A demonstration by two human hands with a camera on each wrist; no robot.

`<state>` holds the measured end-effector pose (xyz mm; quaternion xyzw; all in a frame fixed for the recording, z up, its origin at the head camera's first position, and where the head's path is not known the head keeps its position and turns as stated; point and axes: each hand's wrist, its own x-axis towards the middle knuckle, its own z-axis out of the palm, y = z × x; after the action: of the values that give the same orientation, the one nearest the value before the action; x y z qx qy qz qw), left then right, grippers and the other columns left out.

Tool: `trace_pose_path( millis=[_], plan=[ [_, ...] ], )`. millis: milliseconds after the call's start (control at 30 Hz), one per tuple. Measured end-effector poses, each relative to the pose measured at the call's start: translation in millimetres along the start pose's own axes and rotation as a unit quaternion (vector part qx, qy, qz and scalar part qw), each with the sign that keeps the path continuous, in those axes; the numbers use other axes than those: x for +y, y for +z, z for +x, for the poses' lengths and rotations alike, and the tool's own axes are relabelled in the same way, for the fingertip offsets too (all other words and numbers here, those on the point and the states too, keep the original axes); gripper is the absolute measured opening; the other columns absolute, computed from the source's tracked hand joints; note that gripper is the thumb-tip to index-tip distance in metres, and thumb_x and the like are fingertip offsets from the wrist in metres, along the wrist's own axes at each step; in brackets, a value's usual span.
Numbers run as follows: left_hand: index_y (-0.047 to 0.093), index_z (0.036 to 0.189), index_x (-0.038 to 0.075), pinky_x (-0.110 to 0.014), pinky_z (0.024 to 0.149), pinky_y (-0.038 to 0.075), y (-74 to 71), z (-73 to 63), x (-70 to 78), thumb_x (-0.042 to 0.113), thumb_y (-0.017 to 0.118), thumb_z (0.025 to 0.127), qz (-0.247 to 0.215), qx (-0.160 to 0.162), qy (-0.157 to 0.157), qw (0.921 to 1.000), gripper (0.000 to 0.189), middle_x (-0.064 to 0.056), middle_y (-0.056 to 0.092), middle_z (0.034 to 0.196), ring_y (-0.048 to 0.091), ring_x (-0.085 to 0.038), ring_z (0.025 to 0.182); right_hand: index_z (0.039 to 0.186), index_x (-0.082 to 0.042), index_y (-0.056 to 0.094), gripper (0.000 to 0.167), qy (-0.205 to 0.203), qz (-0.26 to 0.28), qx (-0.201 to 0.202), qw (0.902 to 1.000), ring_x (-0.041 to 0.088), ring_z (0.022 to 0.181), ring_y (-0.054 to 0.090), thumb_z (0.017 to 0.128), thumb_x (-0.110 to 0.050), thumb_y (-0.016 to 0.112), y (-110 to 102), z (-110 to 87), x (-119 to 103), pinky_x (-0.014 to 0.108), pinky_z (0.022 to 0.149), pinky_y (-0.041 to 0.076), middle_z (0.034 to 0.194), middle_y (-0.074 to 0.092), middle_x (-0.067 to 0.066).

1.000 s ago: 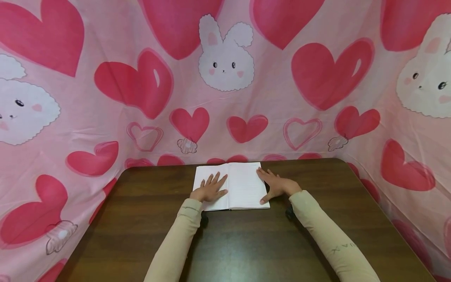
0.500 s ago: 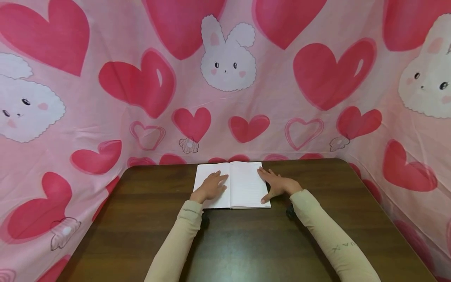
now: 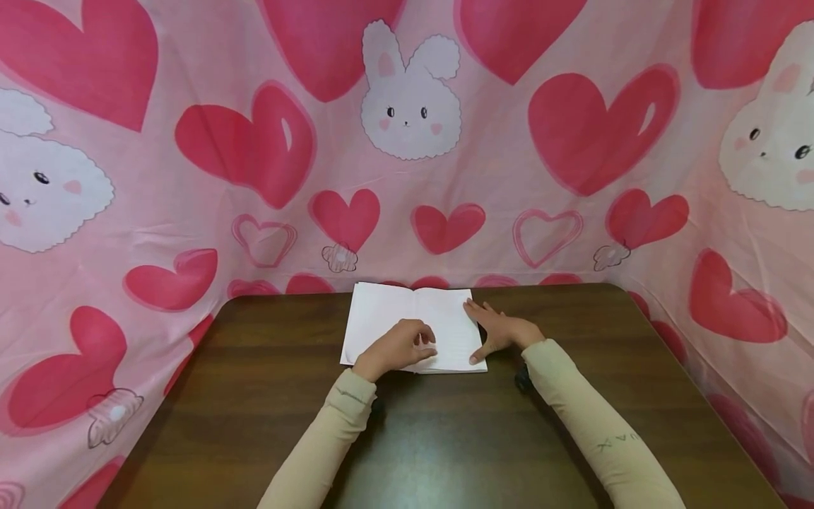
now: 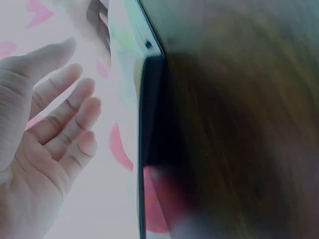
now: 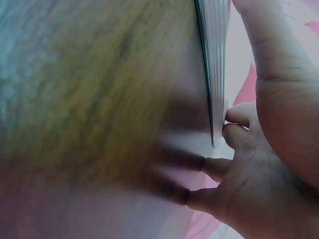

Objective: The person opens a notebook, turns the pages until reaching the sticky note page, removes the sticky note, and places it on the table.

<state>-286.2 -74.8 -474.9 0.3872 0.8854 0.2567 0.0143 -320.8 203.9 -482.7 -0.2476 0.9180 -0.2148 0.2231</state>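
Note:
A notebook point(image 3: 451, 329) lies open at the far side of the table, with white pages, some faintly ruled. My left hand point(image 3: 400, 345) hovers low over the pages near the fold, fingers loosely bent. In the left wrist view the left hand point(image 4: 47, 134) has thumb and fingers apart, nothing between them. My right hand point(image 3: 501, 332) rests spread at the notebook's right edge, thumb on the near right corner. The right wrist view shows its fingertips point(image 5: 198, 199) down on the table past the page stack point(image 5: 214, 74), other fingers against the stack's edge.
The brown wooden table point(image 3: 432, 438) ends just behind the notebook. A pink cloth point(image 3: 496, 170) printed with hearts and rabbits hangs around its back and sides. Beige sleeves point(image 3: 324, 438) cover both forearms.
My left hand has lifted from flat on the left page and moved right to the fold, its fingers bending. The left page's outer edge now shows fully, seeming higher. The right hand stays in place.

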Motion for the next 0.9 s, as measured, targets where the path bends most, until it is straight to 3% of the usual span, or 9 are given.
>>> trace_pose_path(
  millis=[133,333,700,900],
  plan=[
    [0.072,0.085,0.012,-0.021,0.064,0.046,4.4,4.7,6.4,0.022,0.086,0.083,-0.004,-0.021,0.017,0.9996,0.017,0.005,0.060,0.072,0.052,-0.007,0.068,0.162,0.000,0.004,0.129,-0.003,0.006,0.006,1.0000,0.053,0.152,-0.006,0.076,-0.047,0.087,-0.5,-1.0,-1.4,0.077,0.113,0.004,0.169,-0.002,0.023],
    [0.070,0.078,0.014,-0.019,0.062,0.042,12.2,7.0,8.8,0.025,0.092,0.076,0.000,-0.047,0.016,0.9988,0.025,0.008,0.053,0.067,0.048,-0.004,0.064,0.162,0.000,0.005,0.129,-0.001,0.007,0.009,0.9999,0.052,0.153,-0.004,0.075,-0.046,0.088,-0.7,-1.2,-1.8,0.076,0.115,0.006,0.170,0.000,0.022],
    [0.071,0.080,0.012,-0.018,0.062,0.040,12.2,5.7,8.1,0.021,0.087,0.082,0.007,-0.042,0.019,0.9989,0.019,0.010,0.051,0.064,0.046,-0.003,0.062,0.162,0.001,0.006,0.129,-0.008,0.008,0.016,0.9998,0.051,0.153,-0.003,0.075,-0.047,0.088,-0.8,-0.8,-0.4,0.076,0.114,0.006,0.170,0.000,0.022],
    [0.072,0.080,0.012,-0.018,0.061,0.042,10.1,4.9,9.6,0.020,0.086,0.084,-0.004,-0.045,0.002,0.9990,0.016,0.008,0.054,0.064,0.048,-0.003,0.061,0.161,0.003,0.006,0.129,-0.028,0.016,0.021,0.9993,0.054,0.152,-0.002,0.075,-0.047,0.088,0.7,-0.7,2.8,0.078,0.112,0.005,0.169,-0.001,0.025]
  ],
)
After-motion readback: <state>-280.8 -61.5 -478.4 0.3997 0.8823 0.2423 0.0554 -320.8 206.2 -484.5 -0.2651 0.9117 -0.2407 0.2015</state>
